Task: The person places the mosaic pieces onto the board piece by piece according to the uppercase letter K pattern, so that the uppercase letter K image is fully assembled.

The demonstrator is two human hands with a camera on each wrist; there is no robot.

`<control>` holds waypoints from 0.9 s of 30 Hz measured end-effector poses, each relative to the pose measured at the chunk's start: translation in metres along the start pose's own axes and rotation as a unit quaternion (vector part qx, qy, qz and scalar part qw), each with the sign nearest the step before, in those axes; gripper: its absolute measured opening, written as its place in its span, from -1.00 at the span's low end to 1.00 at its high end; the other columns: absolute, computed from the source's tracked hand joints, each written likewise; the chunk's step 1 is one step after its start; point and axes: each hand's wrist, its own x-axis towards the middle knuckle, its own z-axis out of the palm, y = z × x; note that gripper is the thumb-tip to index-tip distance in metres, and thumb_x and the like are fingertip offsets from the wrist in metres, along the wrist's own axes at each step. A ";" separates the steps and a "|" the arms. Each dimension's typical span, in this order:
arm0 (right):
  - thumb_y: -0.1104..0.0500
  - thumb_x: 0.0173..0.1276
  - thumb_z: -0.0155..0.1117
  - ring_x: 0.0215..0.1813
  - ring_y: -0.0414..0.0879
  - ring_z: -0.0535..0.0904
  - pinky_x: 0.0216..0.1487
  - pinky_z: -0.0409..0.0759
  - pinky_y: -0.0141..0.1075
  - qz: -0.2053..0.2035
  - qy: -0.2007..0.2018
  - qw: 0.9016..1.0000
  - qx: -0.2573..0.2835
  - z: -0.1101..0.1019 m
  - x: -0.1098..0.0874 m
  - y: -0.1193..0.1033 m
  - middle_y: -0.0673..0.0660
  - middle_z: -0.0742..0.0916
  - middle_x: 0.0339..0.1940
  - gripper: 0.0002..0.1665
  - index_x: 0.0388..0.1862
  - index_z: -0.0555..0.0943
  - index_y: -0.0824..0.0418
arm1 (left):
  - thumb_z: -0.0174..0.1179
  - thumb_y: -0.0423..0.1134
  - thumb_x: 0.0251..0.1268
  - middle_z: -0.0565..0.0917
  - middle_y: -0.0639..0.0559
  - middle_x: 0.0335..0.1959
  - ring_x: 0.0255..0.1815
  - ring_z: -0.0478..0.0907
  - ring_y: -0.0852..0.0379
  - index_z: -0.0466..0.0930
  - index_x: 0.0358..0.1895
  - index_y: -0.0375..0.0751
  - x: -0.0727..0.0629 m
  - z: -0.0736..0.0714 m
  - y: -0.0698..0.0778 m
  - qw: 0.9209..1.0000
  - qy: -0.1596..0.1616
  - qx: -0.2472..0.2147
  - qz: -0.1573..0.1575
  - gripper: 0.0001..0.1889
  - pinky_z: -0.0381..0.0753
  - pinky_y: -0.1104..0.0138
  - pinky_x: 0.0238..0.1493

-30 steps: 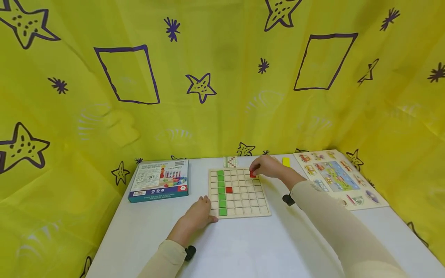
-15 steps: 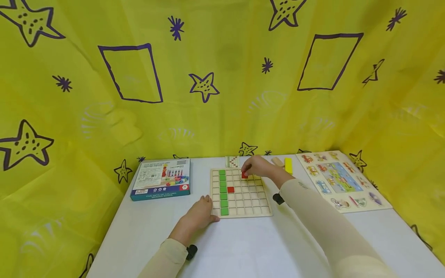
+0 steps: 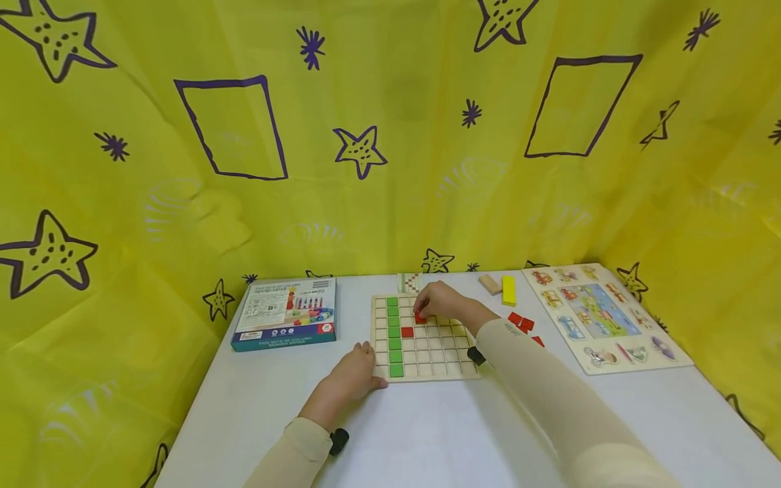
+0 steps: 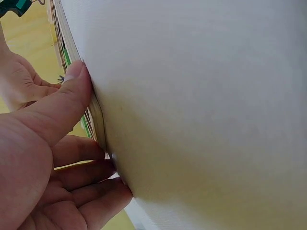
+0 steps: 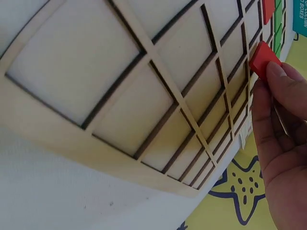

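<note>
A wooden grid board [image 3: 438, 352] lies on the table, one column filled with green tiles [image 3: 395, 343]. Just right of that column, a red tile [image 3: 407, 332] sits in a cell. My left hand [image 3: 350, 375] holds the board's near left corner, thumb along the front edge and fingers at the left side, as the left wrist view also shows. Between thumb and fingertips, my right hand [image 3: 441, 300] pinches another red tile [image 5: 263, 58], tilted over the upper middle cells. My right hand covers some of the far cells.
Loose red tiles [image 3: 520, 322] lie right of the board, partly behind the right sleeve. Beyond them are a yellow block [image 3: 509, 291], a plain wooden block [image 3: 489, 284] and a picture puzzle board [image 3: 579, 349]. A patterned card [image 3: 410, 282] lies behind the grid, a flat box [image 3: 283, 315] to the left.
My right hand has moved left across the board with the red tile, toward the cells near the green column. The loose red tiles have come into view. My left hand stays at the corner.
</note>
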 end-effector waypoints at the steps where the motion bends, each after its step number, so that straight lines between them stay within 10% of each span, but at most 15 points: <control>1: 0.41 0.31 0.38 -0.23 -0.16 0.64 -0.16 0.66 -0.30 0.004 -0.001 1.000 0.002 0.001 0.000 0.000 0.09 0.79 -0.27 -0.85 -0.23 0.80 0.23 | 0.38 0.06 0.23 0.33 -0.40 0.44 0.46 0.28 -0.31 0.26 0.42 -0.57 0.000 0.000 0.000 1.000 0.001 0.000 0.001 -0.09 0.37 0.01 0.40; 27: 0.28 0.40 0.36 -0.07 -0.10 0.62 -0.01 0.62 -0.20 -0.004 0.028 1.000 -0.006 0.009 -0.008 0.009 0.00 0.78 -0.18 -0.90 -0.22 0.79 0.15 | 0.38 0.06 0.23 0.33 -0.44 0.43 0.44 0.31 -0.31 0.23 0.44 -0.57 -0.002 -0.003 0.003 1.000 -0.002 0.000 -0.010 -0.08 0.39 0.02 0.38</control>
